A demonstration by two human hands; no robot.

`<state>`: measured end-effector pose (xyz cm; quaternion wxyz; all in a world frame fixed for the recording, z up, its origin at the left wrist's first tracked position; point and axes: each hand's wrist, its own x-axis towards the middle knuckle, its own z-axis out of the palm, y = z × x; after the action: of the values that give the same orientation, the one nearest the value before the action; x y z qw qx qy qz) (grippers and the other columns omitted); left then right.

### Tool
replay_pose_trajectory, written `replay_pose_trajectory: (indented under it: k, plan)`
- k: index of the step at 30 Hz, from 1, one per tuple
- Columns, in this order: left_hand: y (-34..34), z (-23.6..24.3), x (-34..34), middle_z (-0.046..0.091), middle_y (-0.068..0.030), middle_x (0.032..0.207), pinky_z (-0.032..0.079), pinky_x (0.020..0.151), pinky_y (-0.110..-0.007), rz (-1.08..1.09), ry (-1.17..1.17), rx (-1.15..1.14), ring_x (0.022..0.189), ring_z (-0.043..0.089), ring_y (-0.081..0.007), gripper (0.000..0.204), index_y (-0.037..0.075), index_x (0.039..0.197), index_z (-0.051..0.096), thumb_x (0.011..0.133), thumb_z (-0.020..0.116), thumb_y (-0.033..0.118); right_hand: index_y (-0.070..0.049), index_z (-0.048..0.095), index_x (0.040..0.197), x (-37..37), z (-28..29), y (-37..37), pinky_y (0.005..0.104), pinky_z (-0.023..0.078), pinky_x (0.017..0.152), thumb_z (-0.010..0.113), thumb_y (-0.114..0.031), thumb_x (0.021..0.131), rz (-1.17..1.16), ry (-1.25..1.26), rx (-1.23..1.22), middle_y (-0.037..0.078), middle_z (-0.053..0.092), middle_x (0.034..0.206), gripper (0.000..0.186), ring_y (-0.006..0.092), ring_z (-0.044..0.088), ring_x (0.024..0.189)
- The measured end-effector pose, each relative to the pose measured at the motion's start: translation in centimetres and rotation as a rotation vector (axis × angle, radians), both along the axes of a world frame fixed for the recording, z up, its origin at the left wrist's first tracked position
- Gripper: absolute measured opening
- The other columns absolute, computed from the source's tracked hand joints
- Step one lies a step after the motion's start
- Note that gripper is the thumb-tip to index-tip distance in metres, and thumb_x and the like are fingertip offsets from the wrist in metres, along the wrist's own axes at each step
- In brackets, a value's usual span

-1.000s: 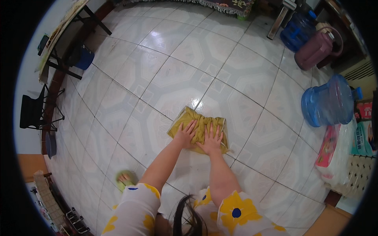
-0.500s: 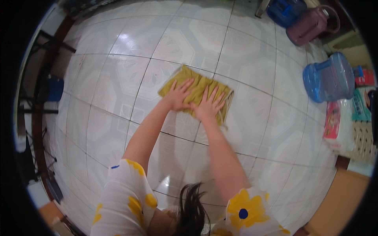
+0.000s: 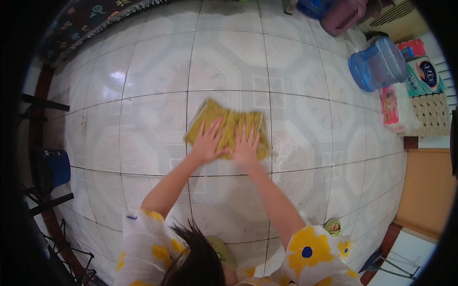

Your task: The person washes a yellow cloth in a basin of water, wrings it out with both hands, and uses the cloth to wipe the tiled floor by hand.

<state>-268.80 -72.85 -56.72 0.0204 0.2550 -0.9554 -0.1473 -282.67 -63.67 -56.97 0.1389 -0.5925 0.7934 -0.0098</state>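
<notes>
A yellow-green cloth (image 3: 232, 125) lies spread and slightly wrinkled on the patterned floor tiles (image 3: 229, 62). My left hand (image 3: 208, 142) presses flat on its left part, fingers stretched forward. On the right part of the cloth lies my right hand (image 3: 245, 145), also flat with its fingers apart. The two thumbs nearly meet near the cloth's near edge. Neither hand grips the cloth; both rest on top of it. Its right edge is a little blurred.
At the right stand a clear blue water jug (image 3: 379, 64), tissue packs (image 3: 422, 76) and stacked egg trays (image 3: 430, 112). A purple kettle (image 3: 342, 16) is at the far right. Along the left are a blue bin (image 3: 59, 168) and black furniture legs (image 3: 47, 102). A fringed cloth (image 3: 95, 21) hangs far left.
The view has turned and shifted, so the jug and tissue packs sit higher up. Both hands remain flat on the cloth, which now lies more squarely before me. Green slippers have come into view.
</notes>
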Motion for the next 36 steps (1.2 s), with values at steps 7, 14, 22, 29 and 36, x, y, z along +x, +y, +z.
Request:
replay_pose_trajectory:
  k: [7,14,22,29,36]
  plan:
    - [12.0,1.9,11.8,0.015,-0.019,0.144,0.007,0.102,-0.058,0.139,-0.168,0.173,0.135,0.01,-0.0289,0.077,-0.004,0.127,0.038,0.082,0.037,0.059,-0.013,0.018,0.14,10.8,2.2,9.3,0.0562,0.007,0.103,0.051,-0.054,0.076,0.1,-0.116,0.106,0.012,0.009,0.146,0.083,0.0381,0.005,0.133]
    - [7.8,1.2,11.2,0.017,-0.0167,0.144,0.008,0.103,-0.057,0.208,-0.122,0.082,0.135,0.011,-0.027,0.076,-0.004,0.123,0.042,0.082,0.037,0.06,-0.013,0.024,0.139,9.6,1.0,4.5,0.0551,0.01,0.102,0.057,-0.052,0.072,0.187,-0.082,-0.003,0.012,0.015,0.145,0.085,0.0356,0.01,0.133]
    - [-10.3,-0.6,7.4,0.017,-0.0094,0.145,0.01,0.105,-0.052,0.217,0.025,-0.137,0.135,0.013,-0.02,0.075,0.001,0.129,0.038,0.084,0.03,0.061,-0.012,0.017,0.141,6.4,-0.6,-13.5,0.0552,0.005,0.104,0.049,-0.049,0.08,0.143,-0.012,-0.044,0.01,0.004,0.147,0.078,0.0335,-0.001,0.135]
    - [-19.7,-1.8,5.8,0.02,-0.0068,0.144,0.011,0.106,-0.049,0.192,0.107,-0.247,0.133,0.016,-0.0193,0.071,0.009,0.133,0.035,0.084,0.03,0.06,-0.015,0.01,0.142,5.8,0.1,-22.5,0.0548,0.002,0.104,0.036,-0.053,0.086,-0.02,0.006,0.033,0.007,0.001,0.148,0.073,0.0325,-0.007,0.135]
    - [-16.7,-1.4,6.3,0.02,-0.0089,0.144,0.009,0.105,-0.052,0.267,0.166,-0.199,0.133,0.016,-0.0216,0.07,0.009,0.134,0.033,0.084,0.033,0.058,-0.015,0.013,0.141,5.9,0.0,-19.9,0.0543,0.001,0.105,0.042,-0.05,0.084,0.064,0.028,-0.033,0.008,0.002,0.148,0.074,0.0328,-0.004,0.135]
